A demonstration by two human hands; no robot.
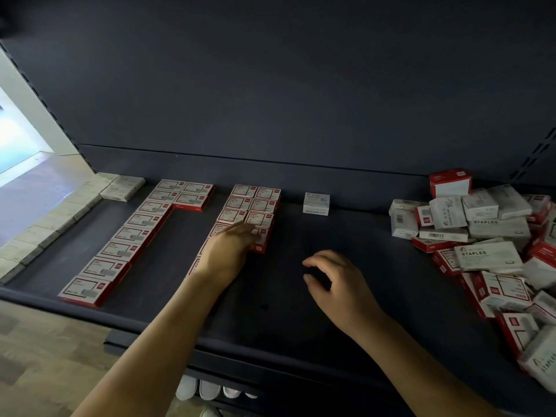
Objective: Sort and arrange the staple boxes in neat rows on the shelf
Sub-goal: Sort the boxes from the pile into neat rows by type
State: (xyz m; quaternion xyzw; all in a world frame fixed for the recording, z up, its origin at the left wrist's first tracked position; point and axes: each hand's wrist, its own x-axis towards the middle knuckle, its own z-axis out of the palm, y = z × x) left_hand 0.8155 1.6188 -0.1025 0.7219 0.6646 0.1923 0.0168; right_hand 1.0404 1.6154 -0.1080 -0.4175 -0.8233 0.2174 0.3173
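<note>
A dark shelf [346, 266] is viewed from above, with staple boxes laid out on it in several groups. Along the far left edge a row of pale boxes [60, 212] is laid flat, running front to back. Next to it a long single row of red-and-white boxes [126, 236] is set from the front lip to the back, with a short second column of two boxes [192, 194] beside its rear end. In the middle a double-column block of red-and-white boxes [252, 206] is placed; part of its front is hidden by the left hand [228, 251].

The left hand is stretched forward with fingers nearly straight, laid flat on the top of the front boxes of the middle block; nothing is seen gripped in it. The right hand [337, 281] is held just above the bare shelf, to the right of the block and apart from it, fingers loosely curled, thumb and forefinger parted, nothing held.

A single small white box [316, 203] is stood alone near the back, right of the middle block. At the far right an unsorted pile of boxes [496, 251] is heaped, white ones marked STAPLES mixed with red-and-white ones, tilted and overlapping. Pale shoes [207, 389] are seen below the shelf edge, on a wood-look floor [45, 356].
</note>
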